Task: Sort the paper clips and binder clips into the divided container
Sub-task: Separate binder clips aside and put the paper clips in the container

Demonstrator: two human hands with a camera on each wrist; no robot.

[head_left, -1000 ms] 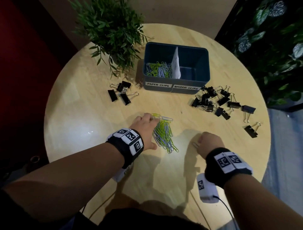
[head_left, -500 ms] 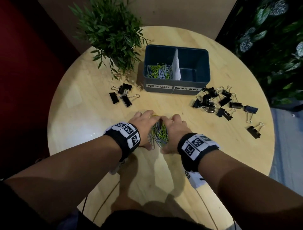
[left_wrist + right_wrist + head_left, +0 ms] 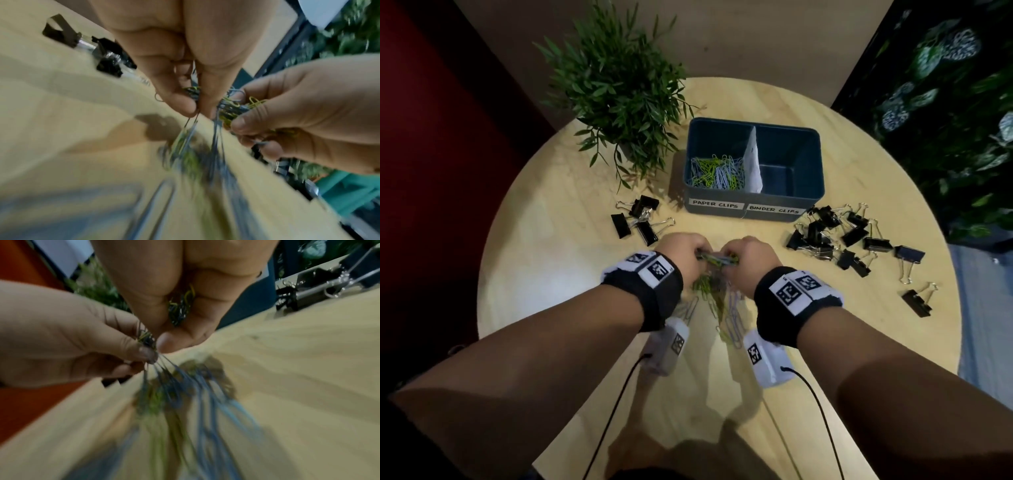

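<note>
Both hands meet over the table's middle and together grip a bundle of green and blue paper clips [image 3: 717,259]. My left hand [image 3: 688,251] pinches its left end and my right hand [image 3: 744,255] curls round its right end. The left wrist view shows my left hand [image 3: 195,107] pinching the clips [image 3: 232,105]. In the right wrist view more clips [image 3: 180,308] lie inside my right hand [image 3: 164,340]. Blurred clips [image 3: 732,322] hang or lie below the hands. The blue divided container [image 3: 820,164] holds paper clips [image 3: 717,173] in its left compartment. Its right compartment shows nothing.
Black binder clips lie in a large group [image 3: 835,236] right of the container and a small group [image 3: 637,219] to its left. A potted plant [image 3: 619,89] stands at the back left. Thin cables [image 3: 811,404] run from the wrist cameras across the near tabletop.
My right hand came in from the right to the paper clip pile. Both hands closed round the pile and raised a bundle off the table, with some clips trailing below.
</note>
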